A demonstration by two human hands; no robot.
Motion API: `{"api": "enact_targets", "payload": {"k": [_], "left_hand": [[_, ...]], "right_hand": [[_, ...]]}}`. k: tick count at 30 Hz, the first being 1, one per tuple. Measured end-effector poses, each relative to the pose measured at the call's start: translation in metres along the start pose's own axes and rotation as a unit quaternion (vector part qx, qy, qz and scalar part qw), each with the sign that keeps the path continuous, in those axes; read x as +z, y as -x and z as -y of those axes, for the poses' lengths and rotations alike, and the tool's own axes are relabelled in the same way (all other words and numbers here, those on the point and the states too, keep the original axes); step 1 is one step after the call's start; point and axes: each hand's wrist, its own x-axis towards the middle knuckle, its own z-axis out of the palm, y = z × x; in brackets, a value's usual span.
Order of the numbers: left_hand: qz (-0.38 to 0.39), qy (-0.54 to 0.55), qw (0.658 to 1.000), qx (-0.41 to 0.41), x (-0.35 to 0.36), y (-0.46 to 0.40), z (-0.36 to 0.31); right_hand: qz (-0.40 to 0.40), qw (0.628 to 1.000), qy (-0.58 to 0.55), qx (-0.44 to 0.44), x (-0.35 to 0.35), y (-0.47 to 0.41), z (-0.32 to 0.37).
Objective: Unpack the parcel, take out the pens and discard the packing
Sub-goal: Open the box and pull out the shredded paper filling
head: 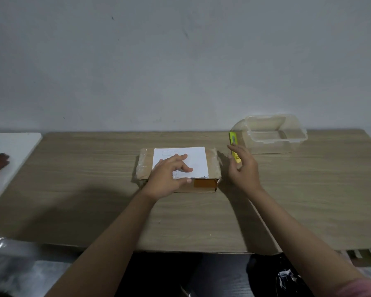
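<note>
On the bench [73, 189] | left hand [169, 174] flat, pinning parcel [204, 185] steady | right hand [243, 168] loose-open, reaching yellow cutter [234, 140], probably for tape

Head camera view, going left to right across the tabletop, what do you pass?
White board → parcel with the left hand on it → right hand by the yellow cutter → clear plastic container.

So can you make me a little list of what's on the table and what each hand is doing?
parcel: taped cardboard box, still sealed, white label on top
left hand: rests on the parcel
right hand: open, beside the yellow cutter, not gripping it
clear tub: far right, nothing visible inside
pens: none in view
</note>
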Motion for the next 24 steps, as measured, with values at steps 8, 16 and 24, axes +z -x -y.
{"api": "enact_targets", "payload": {"k": [8,16,24], "left_hand": [[0.042,-0.099,0.994,0.012,-0.010,0.007,-0.012],[-0.170,-0.141,0.962,-0.159,-0.024,0.040,0.012],[-0.221,-0.039,0.965,-0.133,-0.024,0.053,0.015]], "right_hand": [[0.078,0.996,-0.043,0.003,0.000,0.051,0.040],[0.065,0.998,-0.001,0.022,0.006,0.049,0.045],[-0.010,1.000,0.007,0.001,0.009,0.057,0.052]]}}
